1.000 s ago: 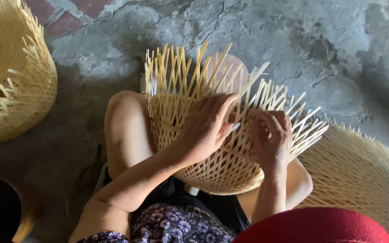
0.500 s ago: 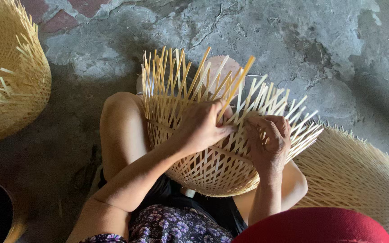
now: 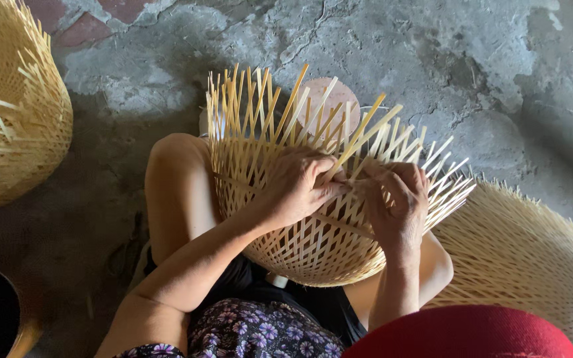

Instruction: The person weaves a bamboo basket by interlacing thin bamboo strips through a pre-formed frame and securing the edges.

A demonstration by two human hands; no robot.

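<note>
Basket [image 3: 313,245], half-woven from pale bamboo strips, rests on my lap between my knees, directly under both hands. Its rounded lattice body bulges toward me; its unfinished rim carries loose upright strips [image 3: 260,106] that fan out above and beyond my fingers.

My left hand [image 3: 296,189] lies flat-curled over the upper wall of the basket, fingers bent, thumb and forefinger pinching one strip [image 3: 359,136] that rises at a slant from between them. Closed on that strip.

My right hand [image 3: 396,202] sits just beside the left, their fingertips almost meeting at the rim. Its fingers are curled inward over the strips there, gripping the weave; which single strip it holds I cannot tell.

My left knee [image 3: 177,179] shows bare to the outer side of the left hand, touching the basket wall. My right knee [image 3: 432,265] lies below the right wrist, partly covered by the basket.

Beyond the right hand, touching the frayed strip ends, a second woven basket [image 3: 532,258] lies on the ground. Well off past the left hand, a third basket [image 3: 14,126] with ragged ends stands on the cracked concrete floor [image 3: 432,59]. A round pale stool top [image 3: 333,99] shows behind the upright strips, ahead of my hands. Flowered cloth [image 3: 253,331] and a red brim [image 3: 465,335] sit nearest me.
</note>
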